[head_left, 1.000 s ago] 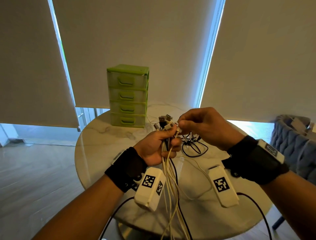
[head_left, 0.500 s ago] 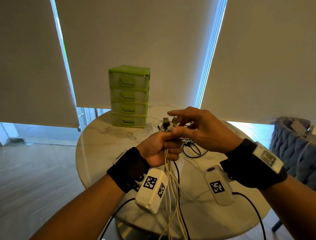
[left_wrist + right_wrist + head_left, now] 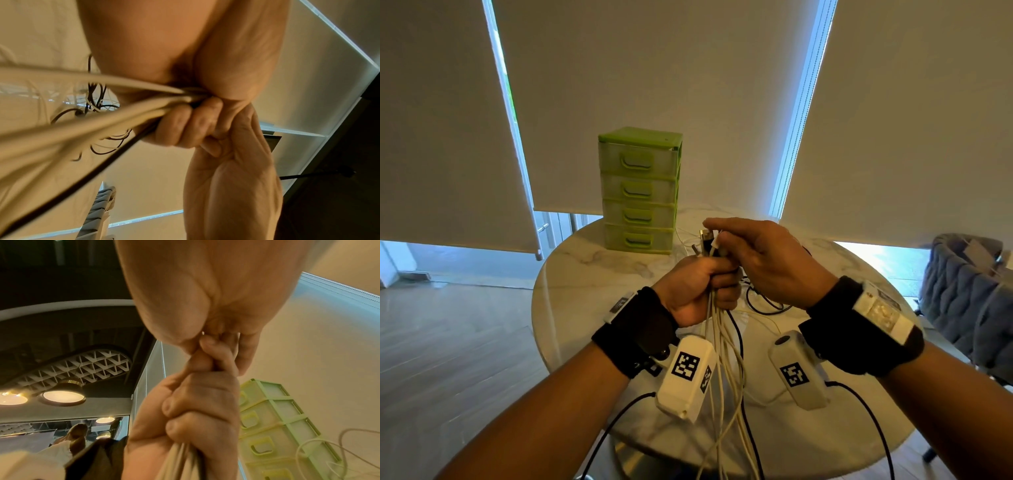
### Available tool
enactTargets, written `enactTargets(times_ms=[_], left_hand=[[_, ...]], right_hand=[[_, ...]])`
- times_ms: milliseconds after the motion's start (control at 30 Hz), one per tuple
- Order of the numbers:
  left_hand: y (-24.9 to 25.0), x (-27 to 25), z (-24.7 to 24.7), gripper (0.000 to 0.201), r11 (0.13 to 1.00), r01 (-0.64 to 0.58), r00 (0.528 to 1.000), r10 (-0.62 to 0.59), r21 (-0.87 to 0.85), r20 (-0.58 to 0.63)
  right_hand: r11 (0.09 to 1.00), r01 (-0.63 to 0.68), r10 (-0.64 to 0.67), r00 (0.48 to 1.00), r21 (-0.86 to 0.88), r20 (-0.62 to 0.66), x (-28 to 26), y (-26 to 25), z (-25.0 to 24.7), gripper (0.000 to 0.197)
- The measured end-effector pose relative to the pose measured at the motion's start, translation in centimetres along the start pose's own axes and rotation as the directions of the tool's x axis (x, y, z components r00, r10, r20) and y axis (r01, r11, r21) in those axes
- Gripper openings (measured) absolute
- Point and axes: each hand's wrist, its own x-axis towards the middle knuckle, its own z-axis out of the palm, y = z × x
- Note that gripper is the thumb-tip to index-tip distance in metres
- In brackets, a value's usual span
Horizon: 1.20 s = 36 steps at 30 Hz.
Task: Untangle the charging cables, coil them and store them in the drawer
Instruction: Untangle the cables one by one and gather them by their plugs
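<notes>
A round marble table [image 3: 592, 274] stands before white roller blinds [image 3: 654, 85], a grey chair [image 3: 969, 294] beside it.

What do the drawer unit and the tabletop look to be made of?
Drawer unit: looks like plastic, with an opaque lime-green frame and handles and frosted translucent drawer fronts, all four closed.
Tabletop: looks like polished marble or a marble-look surface, white with grey veining and a glossy sheen; which of the two cannot be told.

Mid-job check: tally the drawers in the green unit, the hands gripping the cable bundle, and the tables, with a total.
drawers: 4
hands on the cable bundle: 2, left hand and right hand
table: 1
Total: 7
</notes>
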Motion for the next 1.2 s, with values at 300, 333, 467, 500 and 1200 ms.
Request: enactTargets(times_ms=[300, 333, 467, 500, 1200], left_hand=[[0.4, -0.1, 0.6, 0.039, 0.998, 0.009, 1.0, -0.009, 0.063, -0.005], [0.4, -0.1, 0.6, 0.041, 0.998, 0.008, 1.0, -0.009, 0.058, 0.001], [0.2, -0.3, 0.2, 0.041, 0.999, 0.012, 1.0, -0.013, 0.046, 0.02], [0.2, -0.4, 0.1, 0.039, 0.999, 0.013, 1.0, -0.014, 0.046, 0.02], [-0.4, -0.4, 0.8, 0.04, 0.996, -0.056, 0.995, 0.062, 0.075, -0.076]], right_hand=[[0.998, 0.045, -0.041, 0.996, -0.046, 0.085, 0.3, -0.1, -0.7, 0.032], [0.998, 0.052, -0.05, 0.995, -0.027, 0.082, 0.3, -0.1, -0.6, 0.032], [0.999, 0.045, -0.043, 0.994, -0.014, 0.098, 0.4, 0.0, -0.4, 0.032], [0.998, 0.054, -0.052, 0.994, -0.025, 0.091, 0.5, -0.1, -0.5, 0.031], [0.986, 0.1, -0.081, 0.987, -0.134, 0.139, 2.0, -2.1, -1.6, 0.017]])
